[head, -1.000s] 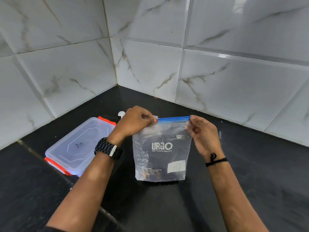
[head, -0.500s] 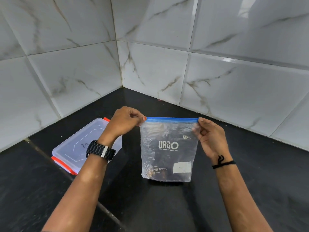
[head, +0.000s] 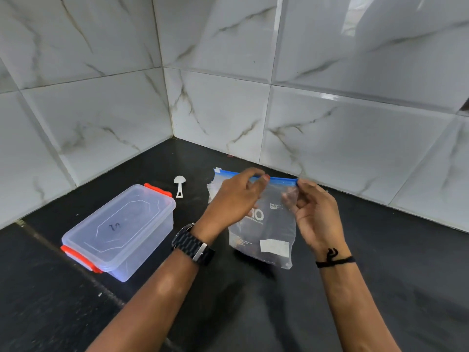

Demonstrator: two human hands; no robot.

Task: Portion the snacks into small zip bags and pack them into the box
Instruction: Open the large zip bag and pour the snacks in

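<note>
On the left we see the clear box [head: 118,231] with its lid on, sitting on the black counter [head: 380,288]. A white scoop [head: 179,185] lies behind it. Our left hand [head: 234,198] pinches the zip bag [head: 269,232] at its blue top. Our right hand [head: 316,212] pinches the top's right corner.

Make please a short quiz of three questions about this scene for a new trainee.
1. True or false: the lid is on the plastic box.
2. Which thing lies between the box and the zip bag, near the wall? A) white scoop B) knife C) cup
3. Fill in: the right hand pinches the bag's blue ____ strip.

Key:
1. True; the orange clips sit at both ends.
2. A, the white scoop.
3. Zip; the left hand pinches the same strip further along.
</note>
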